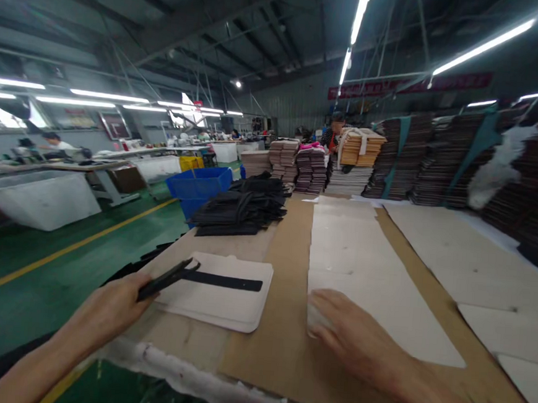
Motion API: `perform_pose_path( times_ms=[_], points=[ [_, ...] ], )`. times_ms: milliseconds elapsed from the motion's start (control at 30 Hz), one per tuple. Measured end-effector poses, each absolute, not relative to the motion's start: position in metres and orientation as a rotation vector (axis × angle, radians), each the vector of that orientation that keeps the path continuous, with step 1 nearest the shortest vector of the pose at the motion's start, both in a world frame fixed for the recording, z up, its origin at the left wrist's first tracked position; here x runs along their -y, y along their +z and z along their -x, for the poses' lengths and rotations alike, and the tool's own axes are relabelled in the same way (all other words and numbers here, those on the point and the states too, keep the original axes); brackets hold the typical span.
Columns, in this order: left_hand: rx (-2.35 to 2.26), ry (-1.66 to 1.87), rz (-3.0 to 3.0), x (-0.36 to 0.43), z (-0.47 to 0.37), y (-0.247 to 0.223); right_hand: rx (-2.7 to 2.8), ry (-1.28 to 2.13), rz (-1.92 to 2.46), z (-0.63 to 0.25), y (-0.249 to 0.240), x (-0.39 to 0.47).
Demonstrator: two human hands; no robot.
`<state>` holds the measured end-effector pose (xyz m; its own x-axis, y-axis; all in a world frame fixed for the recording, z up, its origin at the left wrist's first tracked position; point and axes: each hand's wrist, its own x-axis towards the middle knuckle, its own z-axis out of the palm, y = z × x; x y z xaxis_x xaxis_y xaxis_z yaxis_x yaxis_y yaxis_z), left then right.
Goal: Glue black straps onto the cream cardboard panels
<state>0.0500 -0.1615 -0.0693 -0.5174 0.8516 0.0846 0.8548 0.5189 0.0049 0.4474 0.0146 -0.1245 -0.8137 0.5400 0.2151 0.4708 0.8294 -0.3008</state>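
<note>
My left hand (119, 298) is closed around a narrow black strip (162, 282) that points up and to the right. Just beyond it, another flat black length (232, 282) lies across a small stack of cream panels (223, 310) with rounded corners; whether the two black pieces join, I cannot tell. On the right, my right hand (338, 325) has its fingers curled over the near left edge of a long row of overlapping cream panels (366, 265), gripping a panel there. Its fingertips are partly hidden and slightly blurred.
A heap of black strips (245, 203) sits at the table's far left edge, beside a blue bin (200, 184). More cream panels (469, 261) lie at right. Tall stacks of dark pieces (444, 159) line the back. A person (334, 132) stands behind the bundles.
</note>
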Motion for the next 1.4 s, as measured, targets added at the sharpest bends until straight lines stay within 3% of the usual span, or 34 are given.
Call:
perform_pose_path(
  times_ms=[133, 333, 500, 733, 900, 1000, 1133, 1400],
  points=[
    [2.786, -0.399, 1.913, 0.152, -0.166, -0.081, 2.389, -0.06, 1.283, -0.562, -0.175, -0.059],
    [2.619, -0.264, 2.355, 0.083, -0.299, -0.113, 2.386, -0.384, 1.389, -0.619, -0.225, -0.069],
    [2.554, -0.026, 2.298, 0.055, -0.32, -0.129, 2.359, -0.493, 1.377, -0.608, -0.234, -0.053],
    [2.674, 0.207, 2.296, 0.111, -0.299, -0.134, 2.421, -0.467, 1.054, -0.634, -0.261, 0.006],
    [2.961, -0.584, 2.175, 0.142, -0.284, -0.11, 2.195, -0.321, 1.037, -0.627, -0.232, 0.032],
    [3.234, -1.035, 2.416, 0.136, -0.286, -0.111, 2.168, 0.036, 0.876, -0.591, -0.187, 0.038],
    [3.183, -1.621, 2.867, 0.115, -0.299, -0.132, 2.065, 0.489, 0.953, -0.536, -0.142, 0.046],
    [3.192, -1.868, 2.903, 0.111, -0.312, -0.147, 2.017, 0.542, 0.937, -0.508, -0.15, 0.045]
  ],
)
